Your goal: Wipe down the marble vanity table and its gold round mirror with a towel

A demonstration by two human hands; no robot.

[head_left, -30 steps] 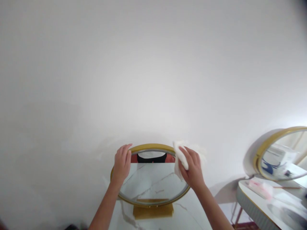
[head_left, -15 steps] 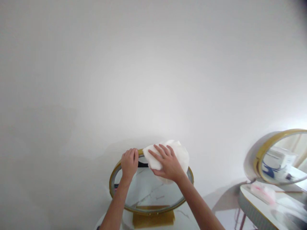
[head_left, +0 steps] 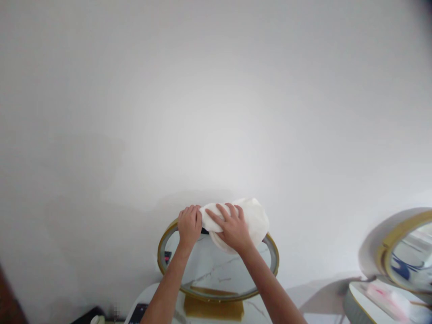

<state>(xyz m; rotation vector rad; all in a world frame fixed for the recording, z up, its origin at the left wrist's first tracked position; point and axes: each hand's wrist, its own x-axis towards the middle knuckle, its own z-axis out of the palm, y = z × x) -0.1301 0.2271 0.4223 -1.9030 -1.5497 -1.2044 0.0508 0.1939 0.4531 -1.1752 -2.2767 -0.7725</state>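
An oval mirror [head_left: 219,263] with a gold rim leans back on a gold base [head_left: 213,309] in the lower middle of the head view. At the top of its rim, left of centre, my left hand [head_left: 190,227] is closed with the fingers curled over the edge. My right hand [head_left: 233,228] lies with fingers spread on a white cloth [head_left: 257,220], pressing it over the mirror's upper right edge. The cloth bunches under the fingers and hangs loose to the right. Its left end touches or nearly touches my left hand.
A pale wall [head_left: 216,112] rises close behind the mirror. The mirror stands on a white marbled tabletop [head_left: 258,310], with a dark phone-like object [head_left: 138,312] at its left. Far right, a second gold-rimmed mirror [head_left: 386,247] stands by a table holding a pink-and-white packet [head_left: 383,294].
My right hand has shifted slightly, and the cloth is more bunched near my left hand. The left hand stays on the rim. The view has turned a little to the left.
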